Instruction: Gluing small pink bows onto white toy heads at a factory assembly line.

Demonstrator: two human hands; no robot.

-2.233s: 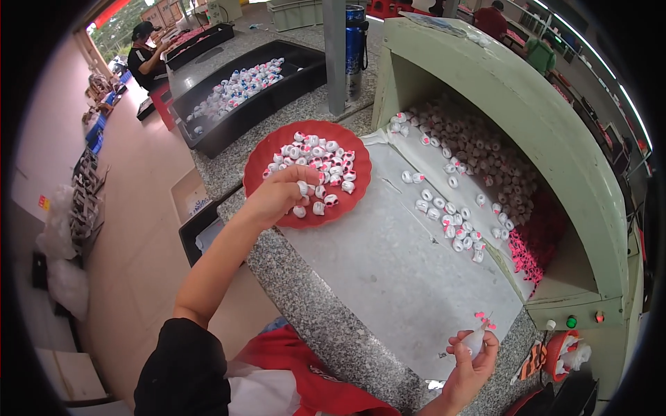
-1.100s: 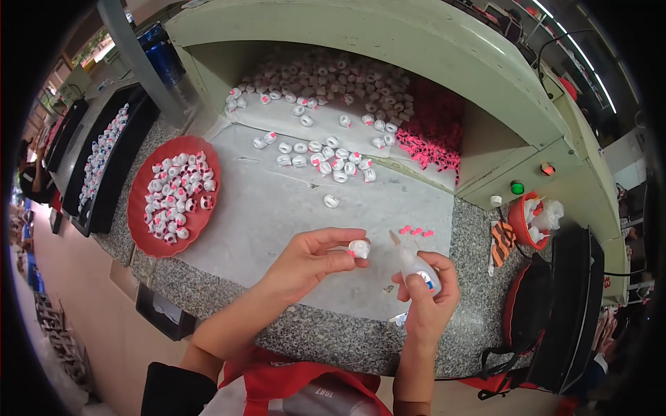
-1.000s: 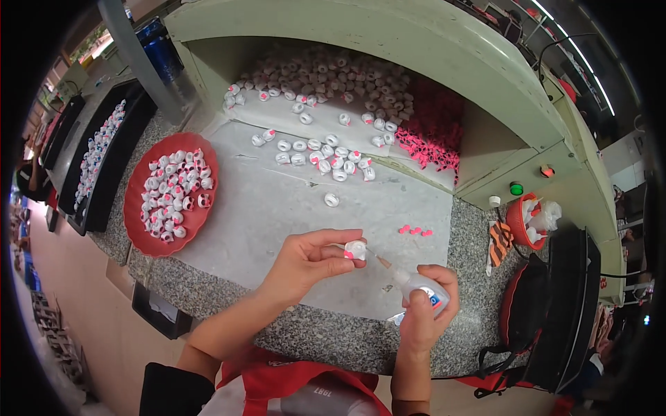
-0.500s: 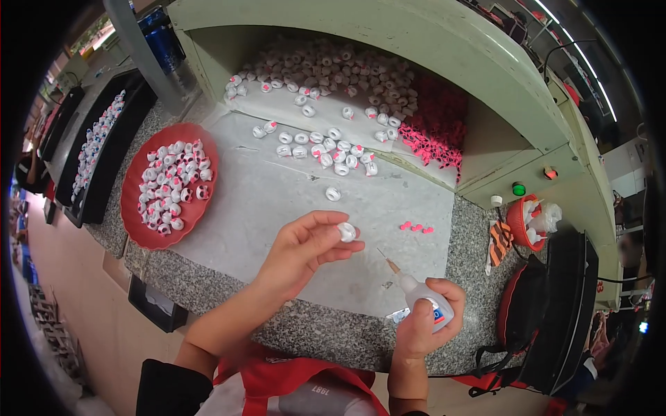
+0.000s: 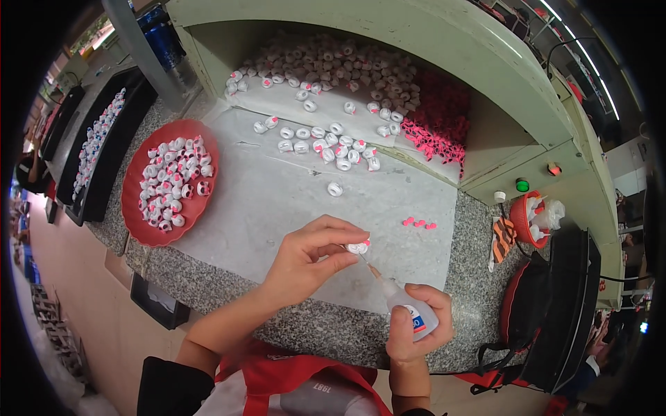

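Between thumb and fingers my left hand point(image 5: 316, 253) pinches a small white plastic piece point(image 5: 358, 247) with a spot of pink on it. My right hand point(image 5: 422, 326) is wrapped round a translucent squeeze bottle point(image 5: 411, 312) with a long thin needle tip point(image 5: 370, 264). That tip points up and left, right at the underside of the white piece; whether it touches cannot be made out. Beyond my hands a single white piece point(image 5: 335, 188) lies on the white sheet point(image 5: 257, 201). A short row of small pink parts point(image 5: 419, 223) rests to the right.
A red scalloped dish point(image 5: 132, 208) with many white-and-pink pieces stands on the left. Ahead, a pale green cabinet point(image 5: 388, 17) shelters piles of white pieces point(image 5: 333, 66) and pink parts point(image 5: 433, 132). On the right are a red basket point(image 5: 519, 220) and a striped cloth point(image 5: 502, 239).
My left hand has turned the white piece and moved it slightly down and right. The bottle has shifted left, bringing its needle tip to the piece.
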